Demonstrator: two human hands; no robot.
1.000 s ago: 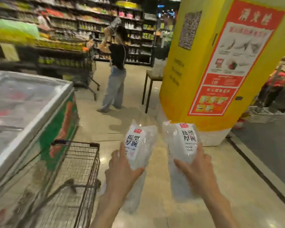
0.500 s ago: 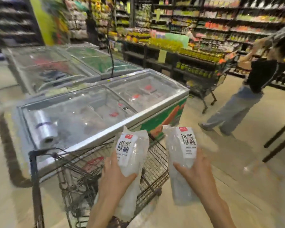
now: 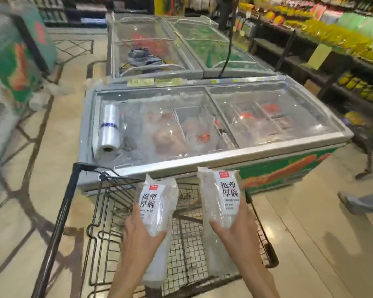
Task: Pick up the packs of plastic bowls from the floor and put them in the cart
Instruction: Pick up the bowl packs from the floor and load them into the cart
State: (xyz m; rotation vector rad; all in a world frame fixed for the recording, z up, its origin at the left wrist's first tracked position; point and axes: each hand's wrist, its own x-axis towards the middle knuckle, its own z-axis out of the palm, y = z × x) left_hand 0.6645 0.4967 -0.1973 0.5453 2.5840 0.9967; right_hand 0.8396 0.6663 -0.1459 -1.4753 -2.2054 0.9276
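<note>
I hold two clear packs of plastic bowls with white labels upright over a black wire cart (image 3: 108,211). My left hand (image 3: 138,239) grips the left pack (image 3: 157,203) around its middle. My right hand (image 3: 239,229) grips the right pack (image 3: 220,198) the same way. Both packs hang above the cart's basket, whose mesh shows below and between them. The lower ends of the packs are partly hidden by my hands and wrists.
A glass-topped chest freezer (image 3: 224,160) stands right behind the cart, with a roll of clear bags (image 3: 108,130) on its lid. More freezers (image 3: 159,46) lie beyond. Shelves of goods (image 3: 342,50) line the right. Someone's shoe (image 3: 362,203) is on the floor at right.
My view swung left from the yellow pillar to the freezers. The cart now sits directly under my hands, and both packs are over its basket instead of beside it.
</note>
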